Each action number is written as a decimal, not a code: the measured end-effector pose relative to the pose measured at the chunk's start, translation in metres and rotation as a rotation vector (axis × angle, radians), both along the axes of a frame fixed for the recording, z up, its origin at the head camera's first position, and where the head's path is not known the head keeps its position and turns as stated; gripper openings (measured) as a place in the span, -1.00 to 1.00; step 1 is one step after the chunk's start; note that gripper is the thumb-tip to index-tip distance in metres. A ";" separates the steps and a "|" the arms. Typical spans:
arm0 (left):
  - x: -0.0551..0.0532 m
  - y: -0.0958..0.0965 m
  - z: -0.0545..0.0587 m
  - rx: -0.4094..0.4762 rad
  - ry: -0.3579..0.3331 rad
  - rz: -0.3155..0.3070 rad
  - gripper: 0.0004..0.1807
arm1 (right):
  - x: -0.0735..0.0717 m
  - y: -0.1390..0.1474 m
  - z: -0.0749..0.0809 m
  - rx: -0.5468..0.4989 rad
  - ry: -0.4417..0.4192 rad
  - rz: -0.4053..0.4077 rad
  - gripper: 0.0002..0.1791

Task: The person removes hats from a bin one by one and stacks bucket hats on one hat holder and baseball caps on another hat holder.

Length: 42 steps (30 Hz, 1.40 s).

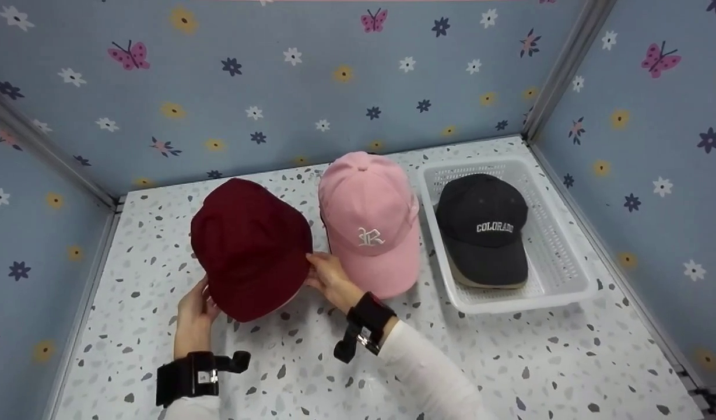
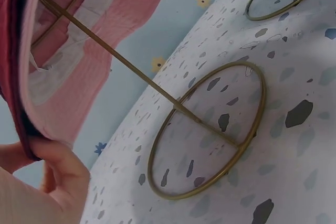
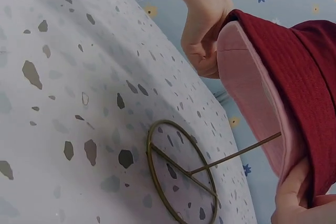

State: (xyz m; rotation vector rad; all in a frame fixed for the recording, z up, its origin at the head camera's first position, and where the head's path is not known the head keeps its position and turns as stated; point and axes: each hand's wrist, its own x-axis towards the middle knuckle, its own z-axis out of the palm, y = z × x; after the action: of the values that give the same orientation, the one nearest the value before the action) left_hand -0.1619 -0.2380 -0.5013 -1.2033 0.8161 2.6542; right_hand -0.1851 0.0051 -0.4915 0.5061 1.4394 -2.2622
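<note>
Over the table, left of the pink cap, I see the left hand and right hand pinching the dark red hat by its edge, over a wire stand.

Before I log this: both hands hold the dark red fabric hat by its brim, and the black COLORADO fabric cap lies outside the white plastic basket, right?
No: the head view shows the black COLORADO fabric cap inside the white plastic basket. The left hand and right hand hold the dark red fabric hat by its brim.
</note>
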 end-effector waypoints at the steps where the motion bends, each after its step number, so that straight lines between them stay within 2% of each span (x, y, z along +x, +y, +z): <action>1: 0.002 0.002 0.002 -0.072 -0.002 -0.007 -0.85 | 0.001 0.001 0.001 -0.002 0.015 0.003 -0.75; 4: 0.009 0.008 0.009 -0.287 0.009 -0.004 -0.92 | 0.007 0.007 0.006 0.010 0.067 0.029 -0.67; 8: 0.015 0.019 0.016 -0.572 0.049 0.057 -0.91 | 0.017 0.014 0.016 0.112 0.150 0.093 -0.57; 12: 0.017 0.031 0.025 -0.835 0.104 0.168 -0.85 | 0.028 0.021 0.030 0.263 0.280 0.146 -0.59; 16: 0.021 0.046 0.039 -0.992 0.200 0.269 -0.83 | 0.037 0.032 0.046 0.322 0.430 0.203 -0.65; 20: 0.026 0.065 0.056 -1.098 0.288 0.321 -0.82 | 0.042 0.046 0.063 0.300 0.561 0.284 -0.69; 25: 0.037 0.092 0.080 -1.184 0.433 0.412 -0.79 | 0.043 0.064 0.078 0.229 0.656 0.347 -0.73; 28: 0.044 0.109 0.094 -1.176 0.552 0.448 -0.79 | 0.041 0.076 0.087 0.212 0.707 0.367 -0.74; 31: 0.047 0.123 0.104 -1.166 0.677 0.474 -0.80 | 0.038 0.087 0.095 0.224 0.739 0.367 -0.74; 36: 0.043 0.139 0.105 -1.223 0.833 0.458 -0.81 | 0.031 0.105 0.106 0.221 0.717 0.348 -0.74; 39: 0.037 0.144 0.099 -1.269 0.878 0.428 -0.81 | 0.026 0.116 0.111 0.250 0.712 0.323 -0.74; 42: 0.033 0.153 0.096 -1.270 0.911 0.377 -0.82 | 0.021 0.127 0.114 0.285 0.718 0.287 -0.74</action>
State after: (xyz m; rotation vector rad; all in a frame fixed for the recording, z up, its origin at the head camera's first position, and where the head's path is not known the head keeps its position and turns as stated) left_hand -0.1294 -0.0851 -0.4053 0.0154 2.9051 2.8365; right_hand -0.1639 0.1326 -0.3771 -0.4762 2.0219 -2.0945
